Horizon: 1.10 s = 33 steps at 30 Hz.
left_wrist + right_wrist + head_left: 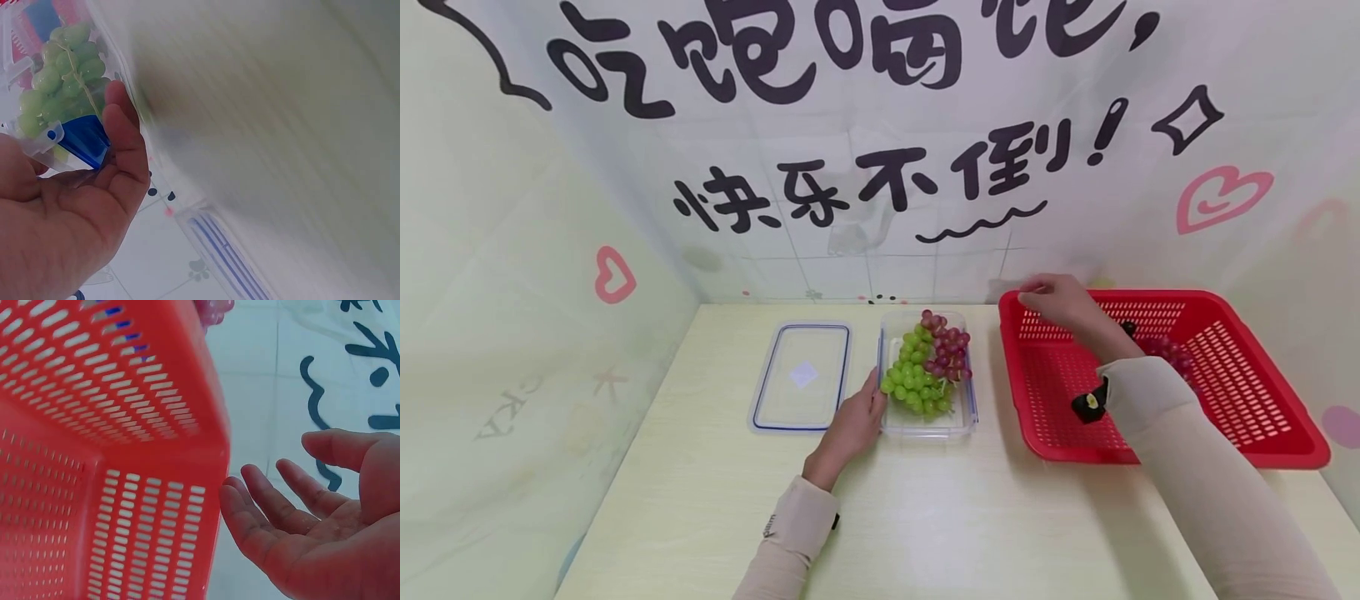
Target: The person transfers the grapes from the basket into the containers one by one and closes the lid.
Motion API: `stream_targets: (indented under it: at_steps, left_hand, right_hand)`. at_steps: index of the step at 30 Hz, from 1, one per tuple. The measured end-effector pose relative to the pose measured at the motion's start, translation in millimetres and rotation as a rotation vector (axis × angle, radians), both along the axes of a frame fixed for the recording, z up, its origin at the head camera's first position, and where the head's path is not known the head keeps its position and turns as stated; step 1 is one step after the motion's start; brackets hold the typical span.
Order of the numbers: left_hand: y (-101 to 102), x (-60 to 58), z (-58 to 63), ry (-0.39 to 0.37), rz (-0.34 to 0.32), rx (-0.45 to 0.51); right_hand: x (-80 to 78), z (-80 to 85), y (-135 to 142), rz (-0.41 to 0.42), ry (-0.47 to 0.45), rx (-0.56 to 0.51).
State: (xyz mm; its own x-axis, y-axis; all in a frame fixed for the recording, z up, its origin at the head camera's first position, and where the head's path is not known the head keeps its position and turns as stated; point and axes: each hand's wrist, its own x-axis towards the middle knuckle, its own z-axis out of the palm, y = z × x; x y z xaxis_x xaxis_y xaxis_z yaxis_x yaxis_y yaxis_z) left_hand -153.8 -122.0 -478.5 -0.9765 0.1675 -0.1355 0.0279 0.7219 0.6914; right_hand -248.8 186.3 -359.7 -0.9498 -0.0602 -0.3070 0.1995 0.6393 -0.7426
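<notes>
On the table, a clear plastic food container (925, 432) holds a bunch of green grapes (904, 382) and a bunch of red grapes (951, 350). My left hand (855, 421) grips the container's left side. In the left wrist view its fingers curl by a blue locking flap (87, 139). My right hand (1060, 300) is over the far left corner of a red plastic basket (1030, 446), holding nothing. The right wrist view shows its fingers loosely bent and spread beside the basket wall (187, 447). More red grapes (1171, 354) lie in the basket, partly hidden by the right arm.
A clear lid (801, 346) with a blue seal lies flat on the table (700, 467), left of the container. Behind the table stands a white printed wall sheet (827, 279). The basket takes up the table's right side.
</notes>
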Motion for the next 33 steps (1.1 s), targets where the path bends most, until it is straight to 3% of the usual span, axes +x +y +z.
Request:
stream_targets:
  at_steps: [12,21,28,33]
  left_hand:
    - [0,-0.1,-2.0,0.003,-0.011,-0.001]
    - [0,-1.1,-1.2,0.010,-0.017,-0.004]
    - [-1,-1.2,-2.1,0.008,-0.021,-0.001]
    - [0,-1.0,-2.0,0.011,-0.019,0.002]
  right_hand:
    - [6.2,-3.8,23,-0.056,-0.068,-0.002]
    - [5.2,-10.8,44,-0.042,0.002,0.031]
    - [-1.2,-26.7,67,-0.064,0.053,0.036]
    - [6.3,-22.0,69,-0.084,0.042,0.023]
